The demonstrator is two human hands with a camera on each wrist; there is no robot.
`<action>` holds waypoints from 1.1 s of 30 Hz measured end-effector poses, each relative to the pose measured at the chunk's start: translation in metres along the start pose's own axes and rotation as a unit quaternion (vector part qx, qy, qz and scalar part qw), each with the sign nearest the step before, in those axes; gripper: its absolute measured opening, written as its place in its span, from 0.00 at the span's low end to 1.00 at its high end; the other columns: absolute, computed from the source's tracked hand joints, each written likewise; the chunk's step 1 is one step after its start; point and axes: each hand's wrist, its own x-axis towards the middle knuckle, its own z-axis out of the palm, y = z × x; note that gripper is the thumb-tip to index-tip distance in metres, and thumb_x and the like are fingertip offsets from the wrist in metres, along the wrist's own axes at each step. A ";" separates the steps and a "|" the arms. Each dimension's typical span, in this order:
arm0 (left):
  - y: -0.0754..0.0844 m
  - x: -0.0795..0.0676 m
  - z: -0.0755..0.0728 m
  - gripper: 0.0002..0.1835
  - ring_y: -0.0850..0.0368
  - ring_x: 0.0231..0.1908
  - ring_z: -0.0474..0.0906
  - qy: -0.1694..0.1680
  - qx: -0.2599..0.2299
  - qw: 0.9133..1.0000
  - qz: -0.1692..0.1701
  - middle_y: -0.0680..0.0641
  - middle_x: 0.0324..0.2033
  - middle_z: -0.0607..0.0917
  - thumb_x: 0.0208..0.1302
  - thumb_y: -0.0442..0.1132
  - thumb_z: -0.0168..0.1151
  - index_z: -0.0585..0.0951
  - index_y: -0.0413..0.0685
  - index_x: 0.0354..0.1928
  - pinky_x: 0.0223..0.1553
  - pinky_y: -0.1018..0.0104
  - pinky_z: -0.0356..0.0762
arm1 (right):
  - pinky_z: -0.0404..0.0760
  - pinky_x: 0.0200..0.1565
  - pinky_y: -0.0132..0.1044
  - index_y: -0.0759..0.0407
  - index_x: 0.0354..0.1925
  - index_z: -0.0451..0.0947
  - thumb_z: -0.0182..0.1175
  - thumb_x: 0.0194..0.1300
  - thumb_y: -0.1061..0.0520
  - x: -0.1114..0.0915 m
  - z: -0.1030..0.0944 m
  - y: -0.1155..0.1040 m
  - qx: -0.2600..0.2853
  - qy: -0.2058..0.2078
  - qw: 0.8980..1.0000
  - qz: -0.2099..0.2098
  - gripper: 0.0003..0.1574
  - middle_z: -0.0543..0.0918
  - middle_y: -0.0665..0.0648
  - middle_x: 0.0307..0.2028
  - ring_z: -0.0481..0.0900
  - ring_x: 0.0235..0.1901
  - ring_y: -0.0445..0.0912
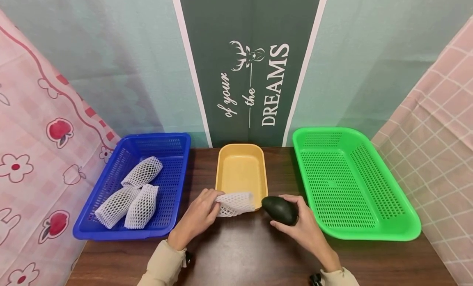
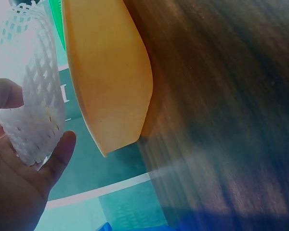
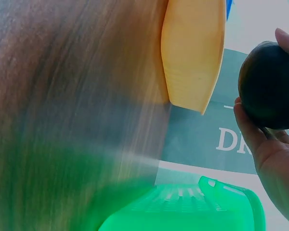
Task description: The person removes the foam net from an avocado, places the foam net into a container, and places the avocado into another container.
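Note:
My left hand [image 1: 201, 210] pinches one end of a white foam net sleeve [image 1: 236, 204], which hangs sideways over the near end of a yellow tray [image 1: 242, 148]. In the left wrist view the foam net sleeve [image 2: 36, 86] sits between thumb and fingers. My right hand [image 1: 303, 224] grips a dark green avocado [image 1: 280, 210] around its wide end, its narrow end pointing left toward the sleeve. The avocado [image 3: 269, 86] also shows in the right wrist view, held with the fingers curled round it. A short gap separates the avocado from the sleeve.
A blue basket [image 1: 181, 187] on the left holds several white foam net sleeves [image 1: 142, 206]. On the right stands a green basket [image 1: 332, 183] with perforated sides. All rest on a brown wooden table [image 1: 244, 253], with a printed cloth [image 1: 247, 15] behind.

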 end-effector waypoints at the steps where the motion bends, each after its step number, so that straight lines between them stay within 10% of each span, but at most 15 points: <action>1: 0.000 0.001 0.000 0.12 0.57 0.39 0.76 -0.001 0.001 1.000 -0.001 0.52 0.40 0.85 0.61 0.32 0.61 0.81 0.45 0.47 0.42 0.64 0.77 | 0.71 0.51 0.20 0.58 0.55 0.71 0.84 0.37 0.57 0.000 -0.001 0.000 0.001 0.003 1.000 0.000 0.47 0.84 0.51 0.54 0.78 0.52 0.36; 21: -0.004 0.019 0.007 0.12 0.56 0.38 0.75 -0.009 -0.004 1.000 -0.006 0.51 0.41 0.85 0.61 0.30 0.60 0.80 0.46 0.47 0.40 0.63 0.77 | 0.71 0.38 0.25 0.62 0.61 0.68 0.80 0.45 0.59 0.006 -0.025 -0.003 -0.020 0.065 0.996 0.053 0.47 0.82 0.58 0.50 0.73 0.37 0.33; 33: -0.005 0.030 0.009 0.12 0.55 0.40 0.76 -0.010 -0.003 1.000 -0.003 0.51 0.42 0.86 0.62 0.30 0.59 0.80 0.45 0.47 0.43 0.61 0.78 | 0.67 0.43 0.20 0.61 0.64 0.72 0.77 0.48 0.61 0.008 -0.043 0.005 -0.057 0.122 0.987 0.083 0.45 0.79 0.63 0.58 0.68 0.48 0.25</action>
